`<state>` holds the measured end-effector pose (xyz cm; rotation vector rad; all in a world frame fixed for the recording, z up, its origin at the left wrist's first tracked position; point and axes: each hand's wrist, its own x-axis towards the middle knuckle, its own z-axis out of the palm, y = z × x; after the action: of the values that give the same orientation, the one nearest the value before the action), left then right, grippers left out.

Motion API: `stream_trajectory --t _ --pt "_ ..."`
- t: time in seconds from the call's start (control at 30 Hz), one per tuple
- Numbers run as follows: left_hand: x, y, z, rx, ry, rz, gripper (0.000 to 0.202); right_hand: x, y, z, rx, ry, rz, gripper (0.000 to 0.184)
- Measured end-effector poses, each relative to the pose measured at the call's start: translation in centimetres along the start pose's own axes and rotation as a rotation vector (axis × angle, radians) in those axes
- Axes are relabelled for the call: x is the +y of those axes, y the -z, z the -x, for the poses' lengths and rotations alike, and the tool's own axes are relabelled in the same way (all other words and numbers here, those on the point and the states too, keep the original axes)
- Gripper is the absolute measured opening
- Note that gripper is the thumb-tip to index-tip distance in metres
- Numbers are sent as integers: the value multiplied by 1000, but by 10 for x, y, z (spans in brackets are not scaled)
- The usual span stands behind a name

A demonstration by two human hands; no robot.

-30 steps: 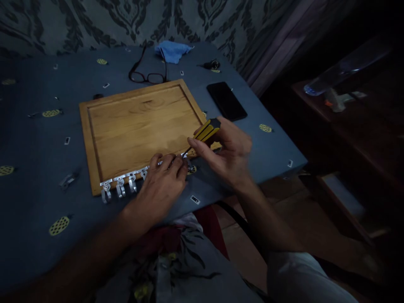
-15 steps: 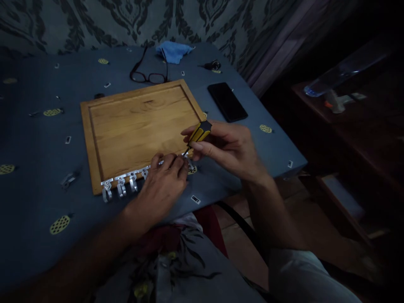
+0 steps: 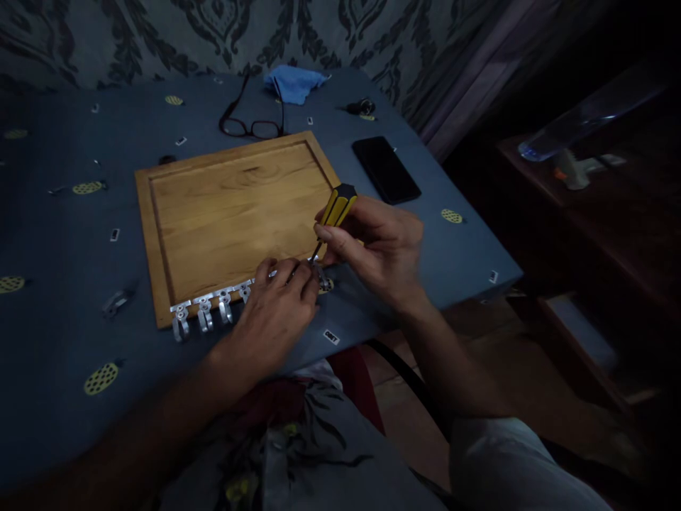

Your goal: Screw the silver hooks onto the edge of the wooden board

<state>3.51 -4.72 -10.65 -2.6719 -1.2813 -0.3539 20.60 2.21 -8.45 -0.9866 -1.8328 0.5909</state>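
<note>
Now the right hand [image 3: 386,248] curls around a tilted screwdriver [image 3: 339,206].

This looks like a home, with a leaf-patterned backdrop [image 3: 218,28] across the top, a pineapple-print tabletop [image 3: 452,259] and eyeglasses [image 3: 264,130] near upper centre.

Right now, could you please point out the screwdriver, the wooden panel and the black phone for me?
Screwdriver [image 3: 339,205]: head view, on its yellow-and-black handle.
Wooden panel [image 3: 239,214]: head view, on its recessed face.
Black phone [image 3: 386,170]: head view, on its upper face.
</note>
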Motion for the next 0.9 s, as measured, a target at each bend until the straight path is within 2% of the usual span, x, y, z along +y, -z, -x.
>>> stream_trajectory --t 0.3,0.43,0.57,0.63,0.9 --pt "0 1 0 -24 1 7 35 -2 -5 4 71 -43 57 25" --pt "0 2 0 -6 -7 10 35 1 -7 3 92 -51 -8 31" --pt "-1 3 -1 -13 -7 15 35 1 -8 4 316 -76 -206 34" --pt "0 3 0 -24 -6 14 37 1 -7 6 384 -71 -261 31" --pt "-1 3 0 -46 -7 25 33 13 -7 16 244 -90 -157 33"
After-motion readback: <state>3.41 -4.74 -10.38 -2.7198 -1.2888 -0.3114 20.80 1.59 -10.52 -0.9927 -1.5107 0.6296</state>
